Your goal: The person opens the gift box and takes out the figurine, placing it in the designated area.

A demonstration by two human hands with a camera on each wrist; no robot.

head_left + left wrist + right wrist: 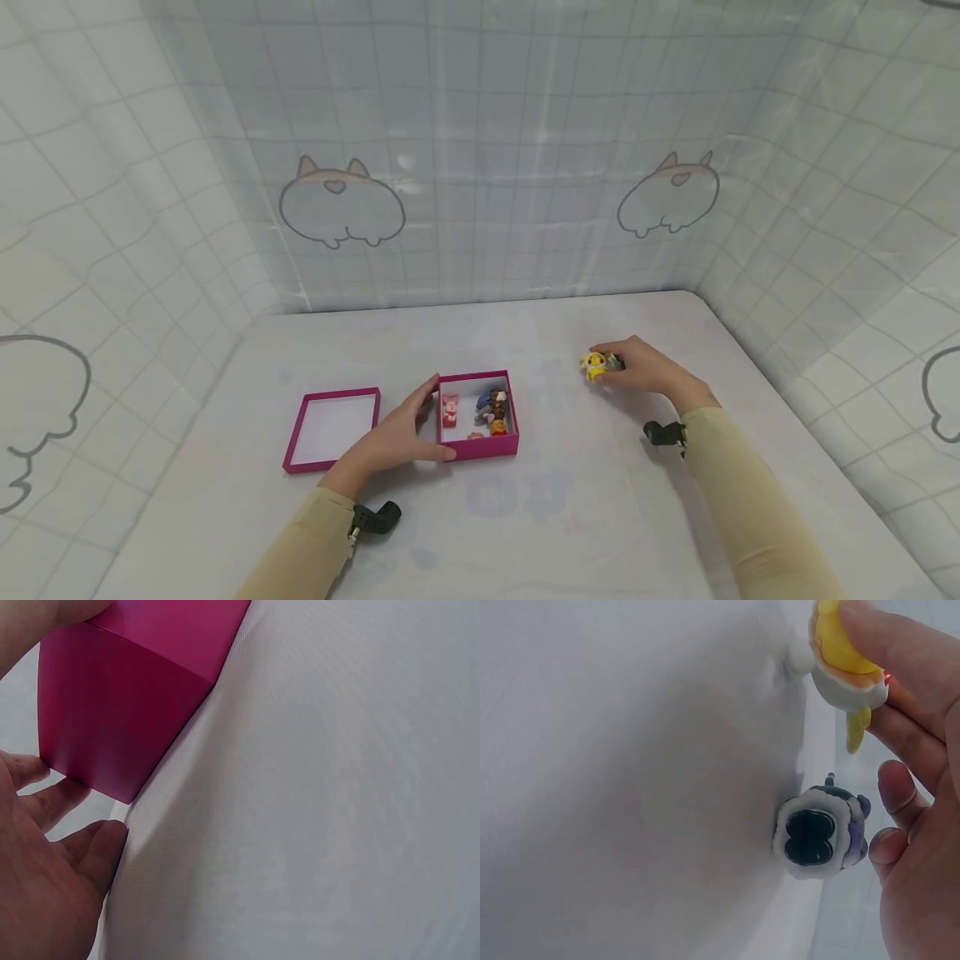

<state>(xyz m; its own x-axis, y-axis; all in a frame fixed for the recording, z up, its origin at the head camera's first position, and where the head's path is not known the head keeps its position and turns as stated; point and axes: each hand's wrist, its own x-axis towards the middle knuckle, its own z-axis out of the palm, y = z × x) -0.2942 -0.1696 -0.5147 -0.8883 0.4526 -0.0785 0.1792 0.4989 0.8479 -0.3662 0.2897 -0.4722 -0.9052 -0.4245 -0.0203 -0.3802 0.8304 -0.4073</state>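
My left hand [401, 433] grips the left side of an open magenta box [487, 448], thumb at its front corner and fingers along the side and back. Inside the box lie small figurines: a pink one [450, 411] at the left and a cluster of darker and red-yellow ones [495, 408] at the right. To the right, my right hand [641, 367] pinches a yellow-and-white figurine [847, 656] between thumb and fingers. Whether it touches the table cannot be told. Close by stands a dark figurine with white trim and purple parts [810, 836], near my curled lower fingers.
A magenta-rimmed lid with a white inside [336, 425] lies left of the box. The white table [570, 533] is bounded at the back and sides by a gridded curtain [510, 183] with animal drawings.
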